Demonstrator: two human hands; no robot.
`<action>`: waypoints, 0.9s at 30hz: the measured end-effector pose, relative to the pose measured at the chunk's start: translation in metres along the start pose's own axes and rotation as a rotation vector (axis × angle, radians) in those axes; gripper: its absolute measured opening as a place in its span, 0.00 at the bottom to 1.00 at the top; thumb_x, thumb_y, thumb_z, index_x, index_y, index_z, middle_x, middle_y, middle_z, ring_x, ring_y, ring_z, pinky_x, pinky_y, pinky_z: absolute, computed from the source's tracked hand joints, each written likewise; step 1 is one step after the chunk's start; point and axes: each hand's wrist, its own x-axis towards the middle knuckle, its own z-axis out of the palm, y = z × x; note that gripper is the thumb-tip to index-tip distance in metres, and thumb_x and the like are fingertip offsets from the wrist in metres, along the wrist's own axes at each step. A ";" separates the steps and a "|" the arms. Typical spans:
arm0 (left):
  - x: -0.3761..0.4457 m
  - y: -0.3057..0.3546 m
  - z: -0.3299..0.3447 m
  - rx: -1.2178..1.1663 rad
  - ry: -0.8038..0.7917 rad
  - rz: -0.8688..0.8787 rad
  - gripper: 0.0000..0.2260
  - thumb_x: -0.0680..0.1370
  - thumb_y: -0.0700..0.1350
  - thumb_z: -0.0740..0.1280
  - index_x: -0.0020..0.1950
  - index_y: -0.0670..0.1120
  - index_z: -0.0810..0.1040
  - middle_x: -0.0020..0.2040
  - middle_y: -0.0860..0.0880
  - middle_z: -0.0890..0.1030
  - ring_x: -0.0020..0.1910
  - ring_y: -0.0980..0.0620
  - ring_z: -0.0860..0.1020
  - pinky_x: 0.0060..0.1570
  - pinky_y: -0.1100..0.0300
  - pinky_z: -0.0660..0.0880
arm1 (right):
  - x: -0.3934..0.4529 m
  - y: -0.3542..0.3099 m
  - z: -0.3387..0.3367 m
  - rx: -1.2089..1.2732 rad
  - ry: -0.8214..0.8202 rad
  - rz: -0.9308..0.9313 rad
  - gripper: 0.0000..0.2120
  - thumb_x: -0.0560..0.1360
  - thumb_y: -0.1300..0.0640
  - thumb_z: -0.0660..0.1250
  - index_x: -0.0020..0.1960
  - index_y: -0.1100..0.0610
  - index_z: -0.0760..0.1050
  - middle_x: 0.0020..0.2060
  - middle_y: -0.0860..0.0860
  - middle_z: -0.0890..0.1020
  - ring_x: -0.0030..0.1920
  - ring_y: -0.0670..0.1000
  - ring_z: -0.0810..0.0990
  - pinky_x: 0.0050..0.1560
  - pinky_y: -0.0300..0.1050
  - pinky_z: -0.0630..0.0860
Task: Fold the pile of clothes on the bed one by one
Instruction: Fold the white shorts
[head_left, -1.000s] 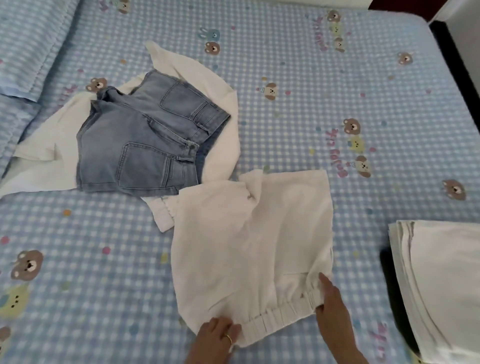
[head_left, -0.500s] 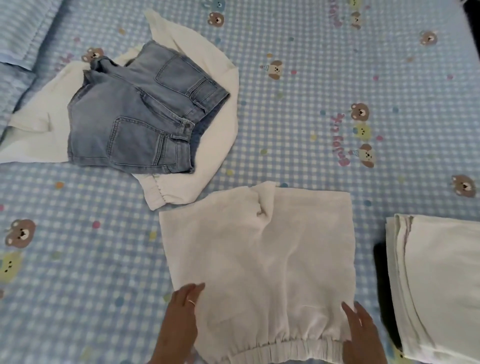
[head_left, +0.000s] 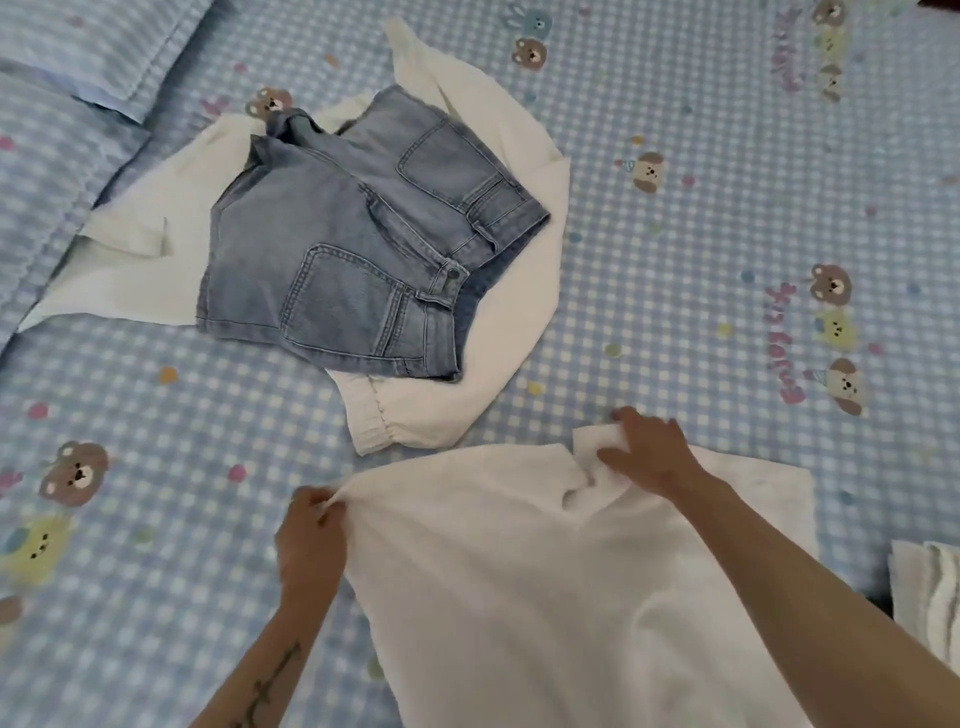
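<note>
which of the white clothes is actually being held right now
The white shorts nearest the camera: left hand pinches a far corner, right hand grips the crotch. The white garment under the denim shorts lies untouched.

Open blue-checked bedsheet (head_left: 727, 234) lay to the far right and near left. The faded denim shorts (head_left: 358, 249) atop a white long-sleeved garment (head_left: 524, 291) blocked the far left; a folded white stack (head_left: 924, 597) crowded the right edge; pillows (head_left: 67, 130) bounded the left.
</note>
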 end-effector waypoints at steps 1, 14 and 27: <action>0.000 -0.009 -0.008 0.028 0.021 -0.046 0.03 0.76 0.36 0.64 0.48 0.42 0.75 0.44 0.41 0.80 0.43 0.43 0.76 0.41 0.54 0.69 | 0.006 0.001 0.001 0.044 0.022 0.005 0.16 0.77 0.52 0.63 0.62 0.56 0.71 0.57 0.55 0.79 0.60 0.57 0.75 0.60 0.47 0.64; -0.018 0.146 0.120 0.541 -0.711 0.548 0.17 0.77 0.57 0.61 0.61 0.50 0.74 0.56 0.50 0.79 0.57 0.47 0.76 0.55 0.54 0.70 | 0.033 0.015 -0.022 0.441 0.083 -0.055 0.12 0.78 0.51 0.61 0.37 0.50 0.73 0.35 0.45 0.77 0.37 0.44 0.74 0.36 0.37 0.65; -0.020 0.181 0.157 0.460 -0.106 0.783 0.13 0.78 0.45 0.64 0.61 0.41 0.75 0.57 0.40 0.77 0.56 0.39 0.74 0.56 0.48 0.71 | 0.002 0.133 -0.003 0.208 0.548 0.389 0.17 0.77 0.46 0.62 0.60 0.57 0.74 0.54 0.56 0.80 0.57 0.60 0.75 0.58 0.56 0.69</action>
